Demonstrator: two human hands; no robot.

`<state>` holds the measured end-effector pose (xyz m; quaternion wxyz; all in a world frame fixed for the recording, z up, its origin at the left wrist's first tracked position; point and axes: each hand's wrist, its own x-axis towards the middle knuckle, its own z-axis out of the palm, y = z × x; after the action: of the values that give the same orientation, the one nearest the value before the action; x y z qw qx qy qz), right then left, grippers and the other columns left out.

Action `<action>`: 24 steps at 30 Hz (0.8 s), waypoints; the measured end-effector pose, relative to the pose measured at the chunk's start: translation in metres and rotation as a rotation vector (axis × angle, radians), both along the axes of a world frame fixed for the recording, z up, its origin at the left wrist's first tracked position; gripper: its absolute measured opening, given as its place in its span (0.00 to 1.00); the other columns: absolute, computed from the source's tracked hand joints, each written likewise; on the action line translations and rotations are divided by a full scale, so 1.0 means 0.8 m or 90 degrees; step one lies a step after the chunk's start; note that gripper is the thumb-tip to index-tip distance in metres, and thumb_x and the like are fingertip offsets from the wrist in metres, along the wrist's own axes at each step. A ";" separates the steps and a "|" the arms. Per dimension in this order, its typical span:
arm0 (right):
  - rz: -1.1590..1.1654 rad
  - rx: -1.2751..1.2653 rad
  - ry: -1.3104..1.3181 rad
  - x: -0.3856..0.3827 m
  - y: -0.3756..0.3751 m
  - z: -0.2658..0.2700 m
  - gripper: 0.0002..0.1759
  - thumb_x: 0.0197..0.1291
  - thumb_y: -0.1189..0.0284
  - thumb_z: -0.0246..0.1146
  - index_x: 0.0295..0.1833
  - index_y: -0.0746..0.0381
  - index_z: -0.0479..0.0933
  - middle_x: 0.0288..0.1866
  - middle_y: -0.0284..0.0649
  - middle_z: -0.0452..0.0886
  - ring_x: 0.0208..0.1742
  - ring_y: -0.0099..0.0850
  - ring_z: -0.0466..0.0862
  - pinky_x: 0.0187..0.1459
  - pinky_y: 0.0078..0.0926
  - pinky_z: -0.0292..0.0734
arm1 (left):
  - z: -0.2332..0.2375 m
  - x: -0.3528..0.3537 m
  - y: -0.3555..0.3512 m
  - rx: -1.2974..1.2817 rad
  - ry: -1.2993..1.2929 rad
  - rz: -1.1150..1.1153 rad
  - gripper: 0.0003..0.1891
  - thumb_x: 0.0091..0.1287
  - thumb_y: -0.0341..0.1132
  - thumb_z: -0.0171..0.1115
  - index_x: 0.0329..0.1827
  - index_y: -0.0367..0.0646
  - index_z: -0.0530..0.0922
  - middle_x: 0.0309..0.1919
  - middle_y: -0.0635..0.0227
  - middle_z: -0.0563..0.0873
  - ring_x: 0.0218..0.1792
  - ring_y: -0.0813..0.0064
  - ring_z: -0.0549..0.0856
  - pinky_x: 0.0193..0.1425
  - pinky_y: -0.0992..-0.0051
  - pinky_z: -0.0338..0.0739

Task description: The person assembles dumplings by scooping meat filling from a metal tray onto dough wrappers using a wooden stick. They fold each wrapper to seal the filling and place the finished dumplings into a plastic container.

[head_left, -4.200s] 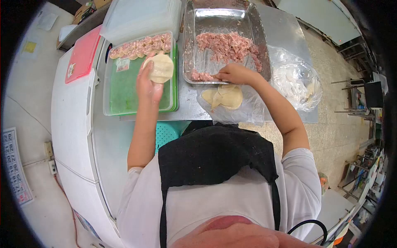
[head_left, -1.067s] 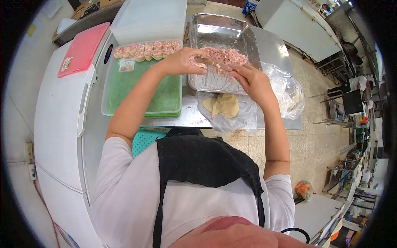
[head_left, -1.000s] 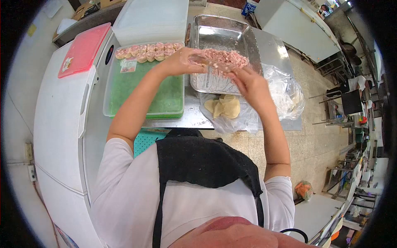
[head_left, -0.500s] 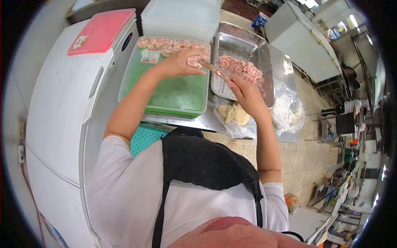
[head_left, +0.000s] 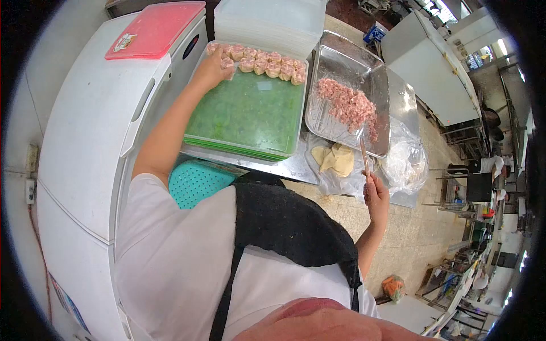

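My left hand is at the left end of the dumpling rows, its fingers closed around an open-topped meat dumpling. Several finished dumplings stand in two rows along the far side of the green-looking plastic tray. Low on the right, my right hand grips the handle of a narrow, flat spreading spatula. The spatula's tip reaches the near rim of a metal pan. Pink minced meat is heaped inside that pan.
Pale round wrappers lie on plastic just before the pan, with a clear plastic bag to their right. Stacked clear trays rise behind. A white freezer with a red lid on top borders the left. A turquoise perforated basket sits below.
My left hand has carried the dumpling leftward from near the pan to the row's end. My right hand has drawn the spatula away from it, down and to the right.
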<state>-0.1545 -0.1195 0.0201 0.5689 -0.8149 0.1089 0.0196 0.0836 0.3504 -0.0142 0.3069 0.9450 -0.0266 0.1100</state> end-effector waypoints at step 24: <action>0.180 -0.238 -0.053 0.123 -0.186 -0.021 0.18 0.66 0.64 0.57 0.56 0.64 0.77 0.43 0.51 0.83 0.40 0.45 0.84 0.45 0.35 0.75 | 0.029 -0.165 -0.349 -0.197 0.039 -0.308 0.13 0.63 0.34 0.63 0.50 0.41 0.80 0.44 0.64 0.83 0.41 0.74 0.83 0.46 0.76 0.77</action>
<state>-0.0562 -0.2686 0.0034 0.4038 -0.9133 -0.0281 0.0446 -0.0486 0.0713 0.0089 0.4656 0.8561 -0.2244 0.0076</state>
